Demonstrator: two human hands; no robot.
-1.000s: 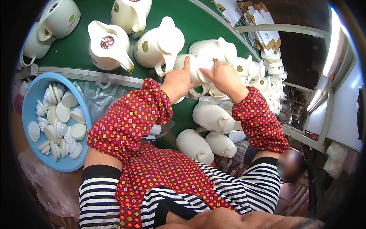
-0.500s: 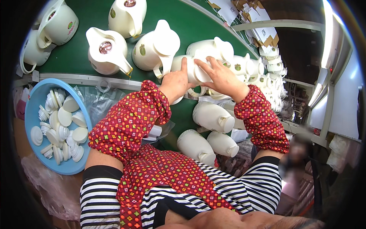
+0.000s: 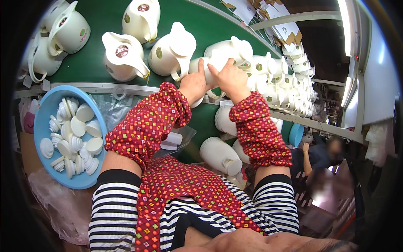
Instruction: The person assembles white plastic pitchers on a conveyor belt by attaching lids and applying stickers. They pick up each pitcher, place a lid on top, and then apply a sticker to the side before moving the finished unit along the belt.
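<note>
Between my hands stands a white thermos jug on the green belt, partly hidden by my fingers. My left hand grips its near left side, index finger stretched up along it. My right hand is bent over the jug's right side, with index and middle fingers apart and thumb toward the left hand. Left of them is a lidded white jug, and beyond it an open jug shows a shiny inside. Another white jug is just behind my hands.
A blue basin of white round stoppers stands at the left. White jugs lie on their sides near my apron. Rows of jugs run off along the right. A metal rail edges the belt; a co-worker is at far right.
My right hand has drawn in to the left, closer to my left hand, and its fingers are less spread. The view has shifted, showing a co-worker and a second blue basin at right.
</note>
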